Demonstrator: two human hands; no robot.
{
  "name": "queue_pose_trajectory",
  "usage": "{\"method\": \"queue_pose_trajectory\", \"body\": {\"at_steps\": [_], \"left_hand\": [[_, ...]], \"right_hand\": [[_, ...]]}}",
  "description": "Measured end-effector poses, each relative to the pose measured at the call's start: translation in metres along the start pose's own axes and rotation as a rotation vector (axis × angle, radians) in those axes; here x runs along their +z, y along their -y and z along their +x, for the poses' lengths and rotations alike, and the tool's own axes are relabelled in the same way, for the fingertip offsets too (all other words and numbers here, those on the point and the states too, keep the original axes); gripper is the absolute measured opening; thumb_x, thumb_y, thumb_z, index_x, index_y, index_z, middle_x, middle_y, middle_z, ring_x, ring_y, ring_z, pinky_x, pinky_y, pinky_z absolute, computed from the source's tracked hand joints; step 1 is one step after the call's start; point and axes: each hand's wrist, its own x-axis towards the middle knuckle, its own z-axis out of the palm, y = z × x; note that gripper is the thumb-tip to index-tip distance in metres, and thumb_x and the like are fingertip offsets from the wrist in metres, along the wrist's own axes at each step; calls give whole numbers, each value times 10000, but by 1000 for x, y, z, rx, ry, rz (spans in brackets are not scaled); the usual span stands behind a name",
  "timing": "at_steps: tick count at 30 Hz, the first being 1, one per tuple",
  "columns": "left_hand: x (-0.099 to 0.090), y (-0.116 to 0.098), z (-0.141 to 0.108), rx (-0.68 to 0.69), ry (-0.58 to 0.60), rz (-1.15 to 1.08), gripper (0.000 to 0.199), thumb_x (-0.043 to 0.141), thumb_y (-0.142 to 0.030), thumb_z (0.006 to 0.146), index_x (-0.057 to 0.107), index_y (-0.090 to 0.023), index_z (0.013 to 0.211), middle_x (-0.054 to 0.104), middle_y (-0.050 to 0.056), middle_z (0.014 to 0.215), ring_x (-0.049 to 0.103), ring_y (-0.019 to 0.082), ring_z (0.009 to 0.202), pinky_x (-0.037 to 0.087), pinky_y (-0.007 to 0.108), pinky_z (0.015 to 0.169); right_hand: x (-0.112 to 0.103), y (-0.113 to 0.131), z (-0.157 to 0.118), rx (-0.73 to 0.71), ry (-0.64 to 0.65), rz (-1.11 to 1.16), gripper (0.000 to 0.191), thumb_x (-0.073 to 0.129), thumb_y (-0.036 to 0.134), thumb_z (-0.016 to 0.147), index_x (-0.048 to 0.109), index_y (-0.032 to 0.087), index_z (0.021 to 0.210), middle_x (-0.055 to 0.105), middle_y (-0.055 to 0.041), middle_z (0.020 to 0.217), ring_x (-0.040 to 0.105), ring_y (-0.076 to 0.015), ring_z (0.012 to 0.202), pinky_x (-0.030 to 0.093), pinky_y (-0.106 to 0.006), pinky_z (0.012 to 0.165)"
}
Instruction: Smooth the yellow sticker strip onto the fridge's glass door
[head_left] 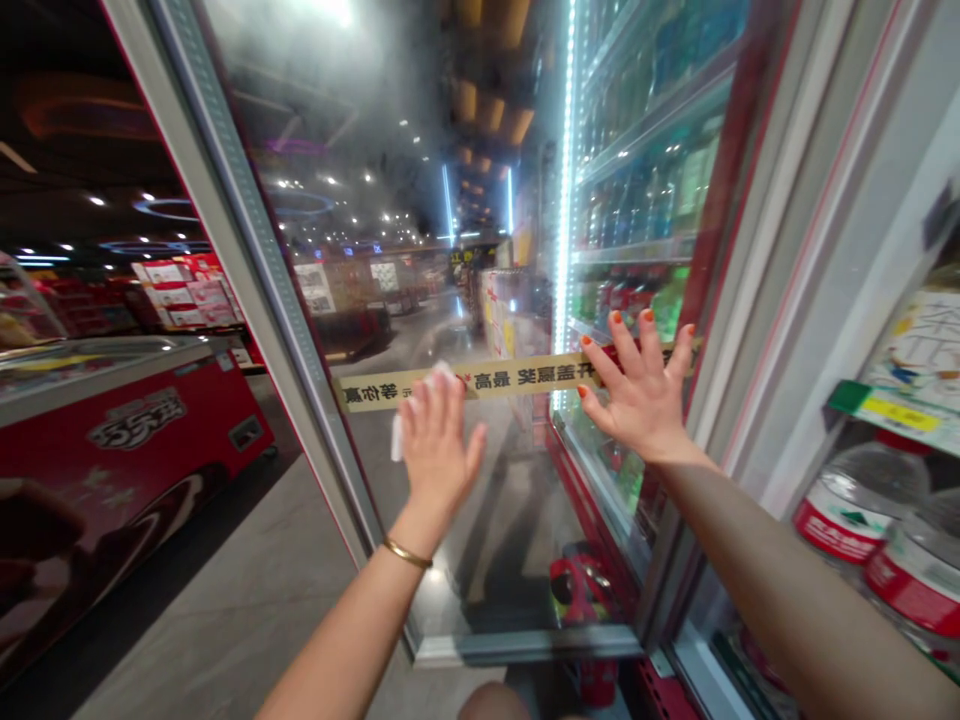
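Observation:
My left hand (435, 445) presses a crumpled white cloth (397, 440) flat against the glass door (510, 510) of a drinks fridge. The cloth's edges show at the fingertips and along the left side of the hand; the rest is hidden under the palm. A gold bangle (407, 553) circles that wrist. Farther right, my right hand (641, 395) lies on the glass with its fingers spread and nothing in it. A beige strip with mirrored dark lettering (525, 378) crosses the door, passing behind both hands. The door stands open, swung out from the fridge.
Lit shelves of bottles (652, 150) show through the glass. At the right, large water bottles (862, 500) stand below a shelf price label (900, 412). A red chest freezer (187, 430) occupies the left. Tiled floor (202, 600) runs between.

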Motion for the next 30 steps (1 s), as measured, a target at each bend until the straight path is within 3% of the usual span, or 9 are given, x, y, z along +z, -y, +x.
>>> {"method": "queue_pose_trajectory", "body": {"at_steps": [2, 5, 7, 11, 14, 20, 23, 26, 30], "left_hand": [[13, -32, -48, 480, 111, -3, 821, 442, -605, 1044, 218, -266, 1757, 117, -18, 1835, -101, 254, 1696, -64, 478, 1431], [18, -46, -115, 729, 117, -21, 653, 410, -790, 975, 490, -574, 1587, 252, -337, 1723, -118, 29, 1650, 112, 128, 1360], [9, -22, -119, 680, 98, 0, 622, 406, -802, 980, 509, -600, 1559, 276, -359, 1696, -94, 4, 1653, 117, 124, 1358], [-12, 39, -39, 272, 28, 96, 803, 483, -557, 1059, 204, -271, 1756, 152, -5, 1820, -82, 234, 1715, -52, 543, 1433], [-11, 35, -1, -45, -52, 119, 888, 515, -472, 1065, 51, -189, 1768, 67, 123, 1829, -85, 331, 1721, -22, 699, 1395], [10, -2, -84, 598, 59, 70, 755, 487, -724, 1029, 355, -416, 1705, 301, -128, 1790, 3, 115, 1727, 40, 336, 1431], [2, 35, -84, 259, -5, 70, 828, 538, -597, 1054, 213, -309, 1758, 287, 16, 1809, 11, 208, 1737, 15, 484, 1437], [-11, 53, -37, -150, -99, -134, 950, 480, -596, 1075, -60, -224, 1762, 62, 154, 1851, -93, 298, 1727, -51, 630, 1397], [-10, -2, 24, -52, 2, -711, 1032, 234, -846, 1014, -226, -251, 1721, -86, 171, 1852, -101, 325, 1726, -160, 630, 1361]], "right_hand": [[-1, 0, 1, -11, -6, 11, 871, 578, 528, 1015, 143, 445, 1764, 209, -31, 1859, 247, -454, 1683, 115, -875, 1285], [-1, 2, 2, -9, -14, -17, 862, 570, 523, 1019, 150, 434, 1766, 220, -39, 1856, 247, -447, 1684, 119, -877, 1285], [-1, 3, 3, -3, -5, -32, 856, 575, 531, 1018, 168, 432, 1764, 221, -32, 1856, 243, -449, 1684, 125, -873, 1287], [1, 3, 1, 8, 17, -21, 863, 605, 531, 998, 203, 440, 1756, 216, -18, 1858, 229, -473, 1682, 93, -877, 1285], [2, 1, -1, 4, 4, -18, 877, 611, 535, 1000, 181, 449, 1759, 248, -25, 1849, 253, -473, 1674, 73, -868, 1291], [2, 2, 0, -16, -48, -38, 801, 619, 500, 1014, 304, 397, 1742, 338, -63, 1815, 310, -453, 1658, 87, -814, 1328], [1, 0, 1, -42, -67, -50, 723, 644, 489, 1010, 442, 345, 1689, 403, -92, 1782, 302, -423, 1668, 70, -770, 1353], [-1, 6, 2, -18, -75, -20, 642, 612, 455, 1048, 493, 300, 1659, 397, -124, 1781, 211, -388, 1707, 22, -769, 1350], [-6, 61, 3, 32, -86, 183, 769, 486, 276, 1079, 174, 199, 1777, 185, -175, 1848, 74, -340, 1739, 156, -711, 1379]]}}
